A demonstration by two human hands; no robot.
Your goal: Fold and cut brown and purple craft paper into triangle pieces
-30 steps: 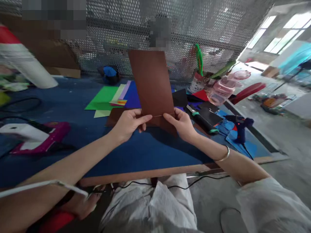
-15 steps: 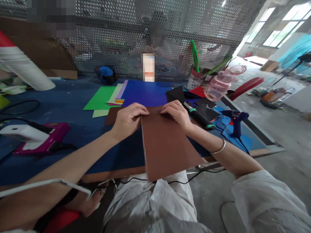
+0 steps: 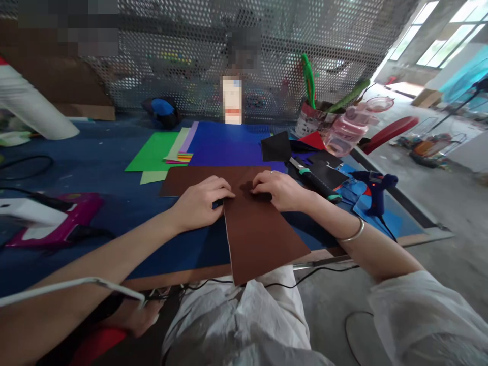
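A brown craft sheet (image 3: 263,239) lies in front of me, its near end jutting past the table's front edge. My left hand (image 3: 204,202) is closed at its left edge, fingertips on the sheet and the thumb low beside them. With fingers curled inward, my right hand (image 3: 282,190) holds the sheet's upper right part; its fingertips are partly in shadow. Another brown piece (image 3: 181,180) stretches out to the left behind my left hand; where the two browns meet is hard to make out. Beyond them lies a dark blue sheet (image 3: 231,145).
Green sheets (image 3: 152,152) lie left of the blue one. At right are a utility knife (image 3: 314,180), black scraps (image 3: 276,146), a blue glue gun (image 3: 375,188) and a pink bottle (image 3: 346,129). A purple power strip (image 3: 86,213) with cables sits at left. A perforated metal panel (image 3: 183,66) rises behind.
Both hands have come down and slightly nearer with the brown sheet, which now lies lower against the table. More of the brown piece behind shows. The view has shifted slightly.
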